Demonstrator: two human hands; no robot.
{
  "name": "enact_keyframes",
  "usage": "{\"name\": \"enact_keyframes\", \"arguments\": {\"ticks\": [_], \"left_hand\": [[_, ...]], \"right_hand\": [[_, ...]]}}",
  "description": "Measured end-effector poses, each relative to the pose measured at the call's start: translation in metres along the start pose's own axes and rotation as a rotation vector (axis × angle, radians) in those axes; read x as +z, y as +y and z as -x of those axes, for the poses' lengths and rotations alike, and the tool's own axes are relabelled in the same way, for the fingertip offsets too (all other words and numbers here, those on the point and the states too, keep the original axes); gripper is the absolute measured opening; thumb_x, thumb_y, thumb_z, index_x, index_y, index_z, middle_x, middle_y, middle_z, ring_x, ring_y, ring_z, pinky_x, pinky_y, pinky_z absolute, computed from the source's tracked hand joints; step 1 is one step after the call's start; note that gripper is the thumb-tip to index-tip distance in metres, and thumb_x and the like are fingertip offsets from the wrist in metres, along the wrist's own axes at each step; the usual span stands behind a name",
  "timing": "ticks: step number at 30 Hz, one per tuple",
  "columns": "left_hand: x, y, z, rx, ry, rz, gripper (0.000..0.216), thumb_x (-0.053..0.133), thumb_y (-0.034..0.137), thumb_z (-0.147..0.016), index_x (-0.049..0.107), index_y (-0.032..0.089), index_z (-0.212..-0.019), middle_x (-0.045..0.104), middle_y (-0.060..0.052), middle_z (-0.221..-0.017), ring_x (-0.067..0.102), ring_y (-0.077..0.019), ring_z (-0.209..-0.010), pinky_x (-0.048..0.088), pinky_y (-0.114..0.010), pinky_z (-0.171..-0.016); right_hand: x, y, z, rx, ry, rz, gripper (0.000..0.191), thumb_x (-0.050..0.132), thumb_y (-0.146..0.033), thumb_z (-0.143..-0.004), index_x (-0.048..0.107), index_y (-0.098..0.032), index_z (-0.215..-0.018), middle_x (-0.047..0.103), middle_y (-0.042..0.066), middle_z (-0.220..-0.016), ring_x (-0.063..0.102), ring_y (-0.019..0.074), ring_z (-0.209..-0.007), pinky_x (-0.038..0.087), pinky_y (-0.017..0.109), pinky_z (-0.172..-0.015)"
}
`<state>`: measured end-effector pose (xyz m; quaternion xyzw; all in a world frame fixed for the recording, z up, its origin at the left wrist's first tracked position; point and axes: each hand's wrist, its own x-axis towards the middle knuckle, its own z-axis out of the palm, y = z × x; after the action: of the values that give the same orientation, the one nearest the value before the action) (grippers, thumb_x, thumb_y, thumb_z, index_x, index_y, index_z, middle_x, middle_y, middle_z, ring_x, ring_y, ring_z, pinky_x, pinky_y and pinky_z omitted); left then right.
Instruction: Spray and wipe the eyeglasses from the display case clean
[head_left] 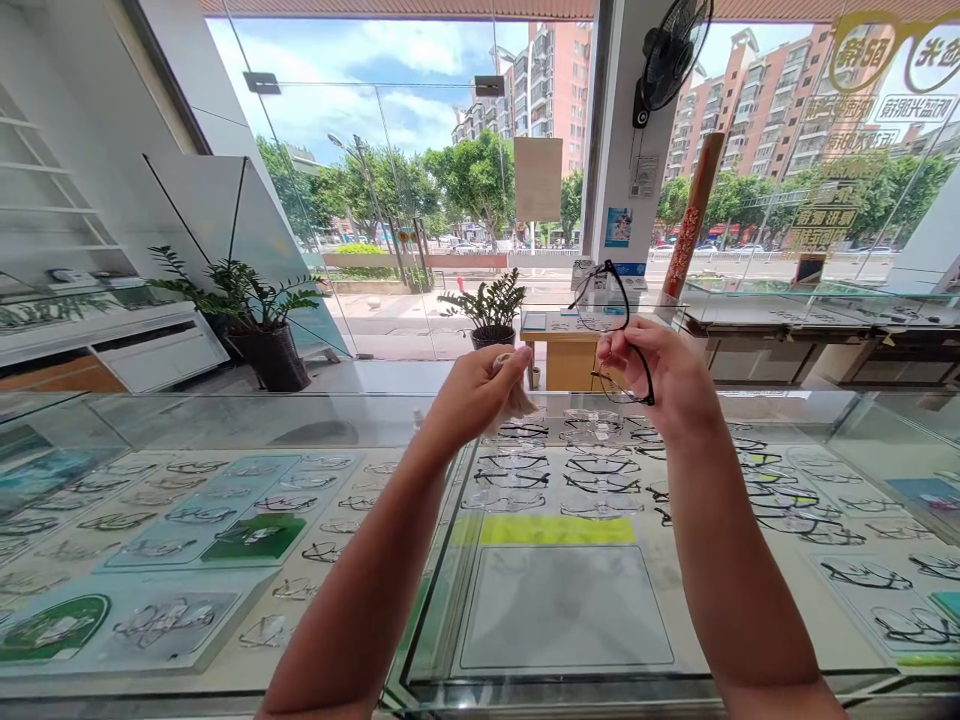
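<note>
A pair of black-framed eyeglasses (pixel 626 290) is raised above the glass display case, held sideways with one lens above the other. My right hand (pixel 671 375) has its fingers closed on the middle of the frame. To the left of it, my left hand (pixel 480 390) is closed around a crumpled beige cloth (pixel 519 400), whose lower end hangs below the fingers. The cloth and the eyeglasses are apart. Rows of eyeglasses (pixel 600 465) lie inside the case beneath both hands.
The display case has a glass top (pixel 566 610) right in front of me. More frames on green and pale blue trays (pixel 255 538) fill the left side. Beyond stand potted plants (pixel 491 305), a small wooden table (pixel 568 360), a wall fan (pixel 671 55) and glass doors.
</note>
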<state>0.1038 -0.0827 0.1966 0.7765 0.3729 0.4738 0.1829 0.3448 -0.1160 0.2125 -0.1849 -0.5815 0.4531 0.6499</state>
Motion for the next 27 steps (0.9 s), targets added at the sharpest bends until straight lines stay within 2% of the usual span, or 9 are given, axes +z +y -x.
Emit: {"name": "enact_keyframes", "arguments": {"ticks": [4, 6, 8, 9, 10, 13, 18, 23, 27], "left_hand": [[-0.009, 0.007, 0.004, 0.035, 0.099, -0.052, 0.036, 0.054, 0.036, -0.100, 0.058, 0.020, -0.069, 0.049, 0.003, -0.057, 0.044, -0.0113, -0.054, 0.033, -0.027, -0.054], [-0.011, 0.012, 0.007, 0.117, 0.156, -0.075, 0.028, 0.056, 0.032, -0.099, 0.061, 0.020, -0.074, 0.053, 0.004, -0.058, 0.046, -0.0108, -0.053, 0.035, -0.026, -0.053], [-0.011, 0.017, 0.010, 0.251, 0.205, -0.145, 0.017, 0.067, 0.036, -0.096, 0.067, 0.020, -0.090, 0.065, 0.002, -0.071, 0.051, -0.0110, -0.058, 0.040, -0.026, -0.055], [-0.011, 0.019, 0.011, 0.325, 0.218, -0.194, 0.022, 0.074, 0.039, -0.092, 0.069, 0.021, -0.102, 0.072, -0.001, -0.086, 0.054, -0.0114, -0.063, 0.044, -0.026, -0.058], [-0.010, 0.020, 0.011, 0.392, 0.222, -0.243, 0.038, 0.081, 0.043, -0.088, 0.068, 0.021, -0.116, 0.076, -0.003, -0.102, 0.057, -0.0118, -0.068, 0.047, -0.026, -0.061], [-0.007, 0.021, 0.011, 0.507, 0.215, -0.346, 0.076, 0.090, 0.055, -0.080, 0.060, 0.022, -0.142, 0.072, -0.011, -0.134, 0.060, -0.0126, -0.075, 0.056, -0.030, -0.072], [-0.004, 0.022, 0.011, 0.517, 0.186, -0.385, 0.072, 0.085, 0.060, -0.085, 0.064, 0.024, -0.143, 0.072, -0.013, -0.138, 0.068, -0.0146, -0.078, 0.061, -0.032, -0.079], [-0.004, 0.023, 0.013, 0.533, 0.198, -0.389, 0.073, 0.085, 0.062, -0.084, 0.064, 0.026, -0.144, 0.074, -0.011, -0.137, 0.075, -0.0190, -0.091, 0.062, -0.034, -0.085], [-0.003, 0.024, 0.015, 0.564, 0.216, -0.387, 0.070, 0.086, 0.060, -0.084, 0.067, 0.025, -0.140, 0.076, -0.010, -0.133, 0.076, -0.0194, -0.094, 0.061, -0.032, -0.082]], "right_hand": [[-0.004, 0.000, -0.001, 0.046, -0.058, 0.100, 0.018, 0.069, -0.029, -0.085, 0.075, -0.023, -0.070, 0.070, 0.005, -0.078, 0.067, 0.0199, -0.082, 0.055, 0.034, -0.080], [-0.006, 0.000, -0.001, 0.071, -0.102, 0.148, 0.019, 0.068, -0.029, -0.086, 0.075, -0.022, -0.069, 0.071, 0.005, -0.078, 0.067, 0.0194, -0.081, 0.054, 0.033, -0.080], [-0.008, -0.001, -0.001, 0.097, -0.161, 0.186, 0.021, 0.067, -0.027, -0.087, 0.075, -0.022, -0.069, 0.071, 0.005, -0.077, 0.066, 0.0186, -0.079, 0.054, 0.033, -0.079], [-0.010, -0.001, -0.001, 0.110, -0.190, 0.207, 0.021, 0.066, -0.027, -0.088, 0.075, -0.022, -0.070, 0.071, 0.004, -0.076, 0.066, 0.0184, -0.078, 0.053, 0.033, -0.078], [-0.010, -0.001, -0.001, 0.125, -0.216, 0.232, 0.021, 0.066, -0.027, -0.088, 0.075, -0.022, -0.070, 0.072, 0.004, -0.075, 0.066, 0.0183, -0.078, 0.053, 0.033, -0.078], [-0.012, -0.003, 0.000, 0.164, -0.286, 0.307, 0.022, 0.066, -0.029, -0.088, 0.075, -0.023, -0.070, 0.073, 0.003, -0.075, 0.066, 0.0192, -0.077, 0.052, 0.035, -0.080], [-0.012, -0.004, 0.001, 0.190, -0.368, 0.368, 0.026, 0.065, -0.035, -0.090, 0.075, -0.025, -0.069, 0.075, 0.002, -0.075, 0.066, 0.0200, -0.077, 0.053, 0.036, -0.082], [-0.010, -0.007, 0.002, 0.177, -0.359, 0.397, 0.026, 0.066, -0.034, -0.089, 0.075, -0.025, -0.067, 0.075, 0.002, -0.072, 0.065, 0.0199, -0.073, 0.053, 0.036, -0.078], [-0.010, -0.010, 0.003, 0.142, -0.364, 0.436, 0.026, 0.067, -0.033, -0.090, 0.076, -0.025, -0.066, 0.075, 0.002, -0.072, 0.066, 0.0200, -0.073, 0.054, 0.036, -0.077]]}}
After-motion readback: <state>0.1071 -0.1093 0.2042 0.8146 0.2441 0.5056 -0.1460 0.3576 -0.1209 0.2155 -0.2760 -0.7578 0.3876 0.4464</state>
